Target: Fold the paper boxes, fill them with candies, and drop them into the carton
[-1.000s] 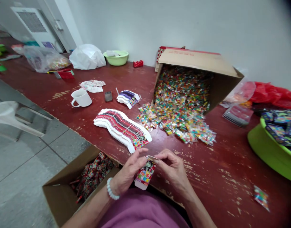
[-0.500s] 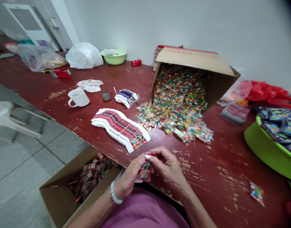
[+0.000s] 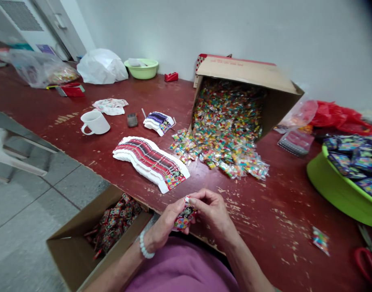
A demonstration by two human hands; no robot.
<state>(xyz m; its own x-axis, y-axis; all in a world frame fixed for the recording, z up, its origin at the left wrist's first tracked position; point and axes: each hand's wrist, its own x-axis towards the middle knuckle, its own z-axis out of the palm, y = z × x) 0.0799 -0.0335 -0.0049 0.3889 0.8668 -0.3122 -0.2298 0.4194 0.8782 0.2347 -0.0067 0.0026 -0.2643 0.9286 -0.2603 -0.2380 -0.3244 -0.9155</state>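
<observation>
Both my hands hold one small red printed candy packet (image 3: 183,218) at the table's front edge. My left hand (image 3: 165,222) is closed on its left side, with a beaded bracelet on the wrist. My right hand (image 3: 210,210) pinches the packet's white top edge between thumb and fingers. Just beyond lies a fanned stack of red printed packets (image 3: 151,160) with white edges. Small clear bags of colourful candy (image 3: 228,150) spill from a tipped cardboard box (image 3: 243,69). Below on the left, an open carton (image 3: 67,243) holds many red packets.
A white mug (image 3: 95,123), a small stack of purple packets (image 3: 158,121) and a cloth (image 3: 111,106) lie left. On the right are a green basin (image 3: 334,194) of dark packets, red-handled scissors (image 3: 366,263) and a single candy bag (image 3: 321,241). A white stool (image 3: 16,154) stands on the floor.
The packet's white top flap now shows less, under my right thumb, and its lower white flap is no longer visible. The view has shifted slightly, bringing the scissors further into sight.
</observation>
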